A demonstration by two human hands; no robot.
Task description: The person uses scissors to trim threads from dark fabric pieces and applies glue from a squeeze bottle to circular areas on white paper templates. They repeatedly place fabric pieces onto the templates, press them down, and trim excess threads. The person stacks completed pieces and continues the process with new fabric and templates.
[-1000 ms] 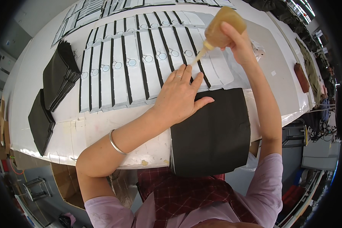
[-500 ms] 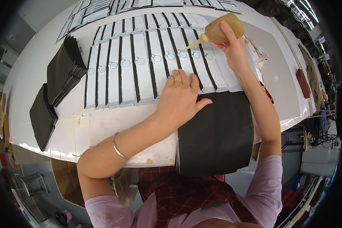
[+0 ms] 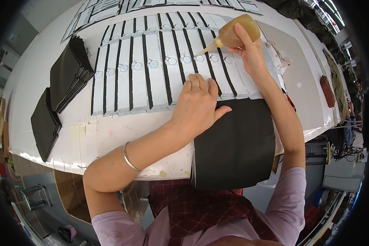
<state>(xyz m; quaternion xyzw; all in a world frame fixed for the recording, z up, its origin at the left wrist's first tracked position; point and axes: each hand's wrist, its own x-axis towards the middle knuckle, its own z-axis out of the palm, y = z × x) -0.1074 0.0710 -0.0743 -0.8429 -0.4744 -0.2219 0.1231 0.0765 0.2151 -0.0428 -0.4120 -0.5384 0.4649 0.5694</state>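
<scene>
My right hand (image 3: 253,55) grips a squeeze bottle (image 3: 238,33) of yellowish-brown liquid, tilted with its thin nozzle pointing down to the left. The nozzle tip is by a small clear round outline (image 3: 199,58) on one of the white pieces. These white pieces (image 3: 139,84) overlap in rows, with black strips showing between them and a similar ring on each. My left hand (image 3: 196,100) lies flat on the lower part of the row, fingers forward, holding nothing. Under its thumb is the edge of a stack of black sheets (image 3: 233,143), which hangs over the table's near edge.
Folded black pieces (image 3: 69,71) stand in fanned stacks at the left of the white table (image 3: 98,139). More white and black pieces (image 3: 98,16) lie at the far side. A grey board (image 3: 307,82) and a reddish-brown block (image 3: 327,91) are on the right. A cardboard box (image 3: 71,197) sits below.
The bottle's nozzle has shifted slightly left and down across the same round outline. My left hand stays on the white pieces, and the whole view has moved a little.
</scene>
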